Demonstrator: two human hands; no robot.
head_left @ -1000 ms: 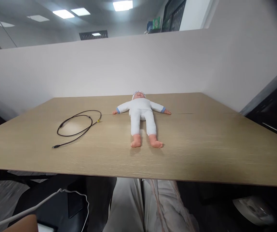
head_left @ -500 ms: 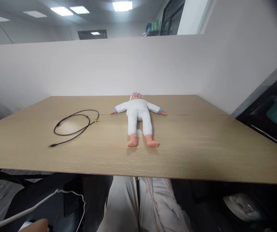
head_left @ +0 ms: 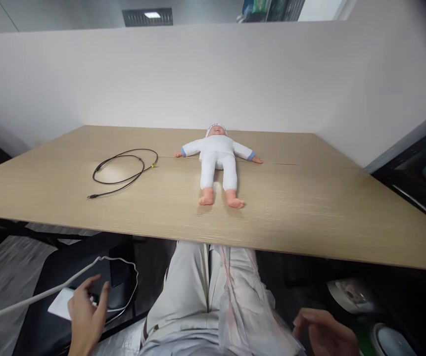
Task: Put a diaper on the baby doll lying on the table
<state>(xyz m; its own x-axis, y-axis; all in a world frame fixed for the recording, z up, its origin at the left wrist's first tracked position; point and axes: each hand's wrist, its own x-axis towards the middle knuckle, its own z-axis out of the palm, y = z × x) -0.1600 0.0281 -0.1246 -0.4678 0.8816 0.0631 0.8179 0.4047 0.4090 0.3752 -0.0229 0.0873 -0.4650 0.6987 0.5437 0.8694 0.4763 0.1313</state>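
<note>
Over a black chair seat at lower left, my left hand (head_left: 88, 314) has its thumb and fingers apart beside a white flat object (head_left: 62, 303) and a white cable (head_left: 118, 259). It grips nothing that I can see. My right hand (head_left: 326, 331) is low on the right beside my lap, fingers loosely curved, with nothing visible in it. On the table, a baby doll (head_left: 218, 158) in a white suit and cap lies on its back, arms spread, feet toward me. Left of it, a black cable (head_left: 123, 183) lies in a loose loop with a yellow tie.
The wooden table (head_left: 290, 212) backs onto a white partition (head_left: 183, 79). A translucent plastic bag (head_left: 242, 301) lies on my lap. Below the table are the black chair (head_left: 55, 269) on the left and round pale objects (head_left: 355, 294) on the right.
The view has tilted downward. My left hand has come further into view with fingers apart, and my right hand has appeared at lower right. The doll and black cable lie as before.
</note>
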